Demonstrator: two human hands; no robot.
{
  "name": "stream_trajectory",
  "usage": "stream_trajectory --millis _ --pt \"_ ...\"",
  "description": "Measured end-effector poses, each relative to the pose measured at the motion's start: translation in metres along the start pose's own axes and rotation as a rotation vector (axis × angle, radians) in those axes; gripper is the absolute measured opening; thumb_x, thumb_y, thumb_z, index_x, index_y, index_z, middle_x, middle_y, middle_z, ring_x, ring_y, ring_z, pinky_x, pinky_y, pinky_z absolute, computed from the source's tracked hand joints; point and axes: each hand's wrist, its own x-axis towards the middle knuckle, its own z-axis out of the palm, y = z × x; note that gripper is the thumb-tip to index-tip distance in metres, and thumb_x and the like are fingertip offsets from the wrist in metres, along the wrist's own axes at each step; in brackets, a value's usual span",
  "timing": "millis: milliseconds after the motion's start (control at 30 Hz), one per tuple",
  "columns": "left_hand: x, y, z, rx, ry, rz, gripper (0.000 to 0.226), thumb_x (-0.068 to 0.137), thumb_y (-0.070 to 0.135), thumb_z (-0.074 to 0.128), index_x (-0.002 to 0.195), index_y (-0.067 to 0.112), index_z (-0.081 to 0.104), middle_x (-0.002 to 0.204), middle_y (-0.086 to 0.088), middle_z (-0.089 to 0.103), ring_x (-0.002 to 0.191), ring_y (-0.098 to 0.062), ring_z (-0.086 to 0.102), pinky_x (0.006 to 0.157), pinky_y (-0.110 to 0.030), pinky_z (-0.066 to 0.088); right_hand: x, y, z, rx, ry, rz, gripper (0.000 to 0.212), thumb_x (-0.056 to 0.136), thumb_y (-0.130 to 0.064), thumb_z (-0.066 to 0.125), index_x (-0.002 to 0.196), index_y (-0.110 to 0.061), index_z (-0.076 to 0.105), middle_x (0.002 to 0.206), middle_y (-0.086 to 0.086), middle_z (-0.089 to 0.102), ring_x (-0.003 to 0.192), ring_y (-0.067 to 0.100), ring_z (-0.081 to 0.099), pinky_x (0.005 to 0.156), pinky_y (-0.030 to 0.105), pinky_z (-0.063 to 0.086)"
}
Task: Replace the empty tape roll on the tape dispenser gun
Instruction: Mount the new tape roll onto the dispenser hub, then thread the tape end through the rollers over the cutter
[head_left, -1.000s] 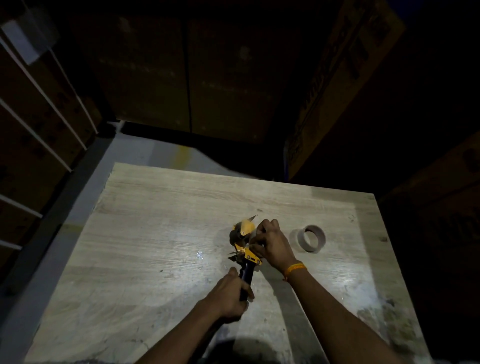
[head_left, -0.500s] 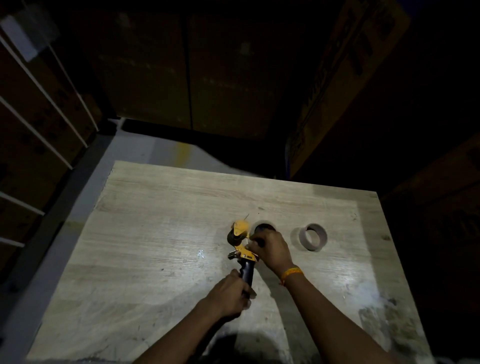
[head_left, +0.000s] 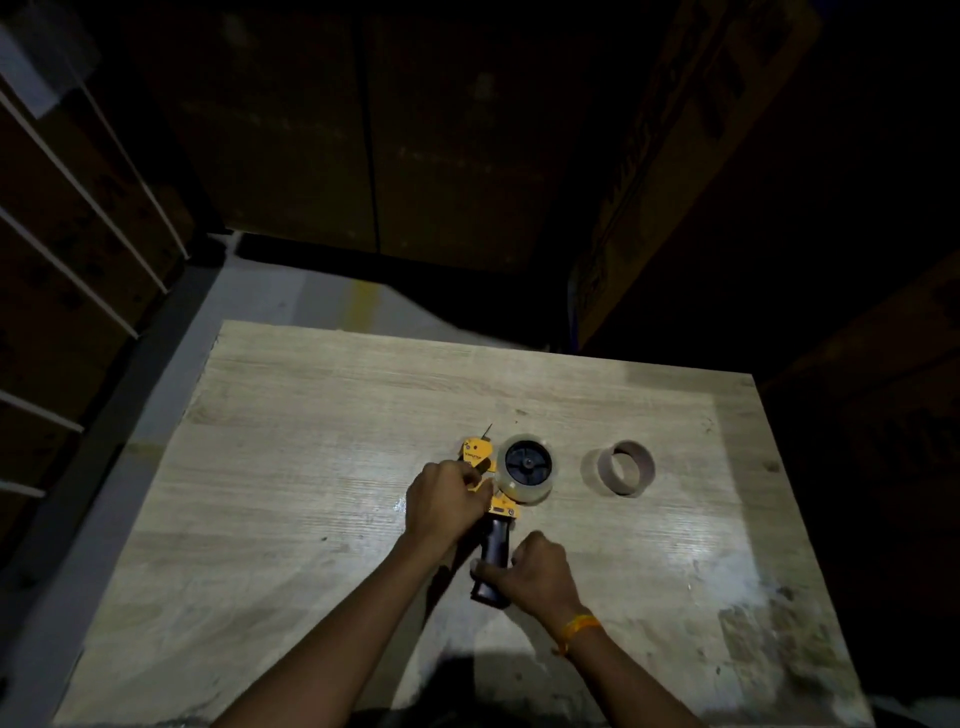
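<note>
On a wooden table (head_left: 291, 467) lies the tape dispenser gun (head_left: 493, 512), clear roll (head_left: 527, 467) mounted. The right hand (head_left: 535, 571) grips its handle; the left hand (head_left: 441, 499) pinches the yellow head. Thread the tape slowly, flat. The empty core (head_left: 626, 467) stands apart, right.

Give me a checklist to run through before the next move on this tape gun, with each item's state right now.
1. New tape roll seated on the dispenser's hub: ok, it sits around the black wheel.
2. Empty core out of the way: ok, it stands on the table, apart from the gun, to the right of it.
3. Handle steadied: ok, the right hand grips it.
4. Left hand at the yellow front of the tape dispenser gun: ok, its fingers are on it.
5. Tape end threaded through the front: cannot tell, the left hand covers it.
6. Fingers clear of the cutting blade: cannot tell, too dark.
</note>
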Motion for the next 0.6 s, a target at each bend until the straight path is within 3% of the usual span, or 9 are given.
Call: stream_trajectory --millis 100,167,233,300,367,433,500,600 --pt "0.017 0.011 0.011 0.099 -0.056 -0.015 0.034 0.079 0.053 0.075 0.096 0.024 0.082 0.097 -0.002 0.079 0.094 -0.026 0.074 0.070 -0.028 0.052 0.001 0.000 0.017 -0.002 -0.072 0.014 0.070 0.056 -0.078 0.075 0.079 -0.012 0.063 0.066 -0.004 0.061 0.049 0.000 0.051 0.040 0.019 0.034" --pt "0.024 0.016 0.016 0.168 -0.110 -0.016 0.028 0.080 0.047 0.077 0.092 0.022 0.081 0.096 -0.003 0.076 0.095 -0.027 0.073 0.071 -0.029 0.054 -0.001 -0.003 0.021 0.066 -0.102 0.011 0.058 0.064 -0.059 0.083 0.084 -0.005 0.074 0.073 0.001 0.073 0.046 -0.001 0.059 0.043 0.013 0.043" --pt "0.028 0.021 0.020 0.222 -0.138 0.001 0.025 0.083 0.042 0.077 0.092 0.018 0.077 0.095 -0.004 0.071 0.097 -0.027 0.072 0.071 -0.029 0.051 -0.005 -0.005 0.023 0.179 -0.124 0.016 0.045 0.076 -0.035 0.086 0.093 0.005 0.074 0.078 0.009 0.073 0.044 -0.010 0.061 0.043 0.007 0.043" --pt "0.031 0.026 0.021 0.269 -0.144 0.030 0.021 0.085 0.036 0.077 0.094 0.018 0.072 0.105 -0.007 0.070 0.103 -0.029 0.070 0.074 -0.030 0.048 -0.008 -0.009 0.026 0.253 -0.129 0.017 0.039 0.082 -0.026 0.084 0.098 0.008 0.072 0.081 0.011 0.071 0.043 -0.013 0.059 0.043 0.005 0.042" --pt "0.038 0.027 0.022 0.320 -0.156 0.077 0.014 0.084 0.027 0.074 0.094 0.017 0.071 0.110 -0.009 0.071 0.107 -0.032 0.069 0.080 -0.033 0.053 -0.011 -0.012 0.029 0.318 -0.122 0.037 0.038 0.088 -0.023 0.079 0.105 0.008 0.065 0.083 0.014 0.070 0.041 -0.008 0.060 0.042 0.007 0.043" --pt "0.043 0.026 0.020 0.372 -0.194 0.140 0.015 0.083 0.023 0.073 0.094 0.014 0.077 0.108 -0.011 0.074 0.105 -0.033 0.071 0.082 -0.037 0.057 -0.013 -0.015 0.031 0.405 -0.158 0.119 0.029 0.094 -0.015 0.070 0.110 0.005 0.056 0.079 0.019 0.068 0.037 0.005 0.061 0.040 0.020 0.048" --pt "0.048 0.024 0.018 0.412 -0.231 0.220 0.017 0.086 0.026 0.075 0.095 0.014 0.081 0.106 -0.011 0.075 0.103 -0.033 0.071 0.082 -0.037 0.057 -0.015 -0.020 0.031 0.501 -0.186 0.200 0.018 0.095 -0.011 0.062 0.107 -0.002 0.051 0.073 0.021 0.063 0.037 0.021 0.059 0.041 0.029 0.050" --pt "0.051 0.019 0.012 0.523 -0.258 0.352 0.022 0.089 0.034 0.074 0.100 0.016 0.081 0.108 -0.012 0.074 0.103 -0.033 0.071 0.083 -0.036 0.055 -0.014 -0.021 0.033 0.548 -0.157 0.230 0.017 0.095 -0.015 0.061 0.103 -0.007 0.048 0.069 0.021 0.059 0.037 0.024 0.054 0.039 0.031 0.048"
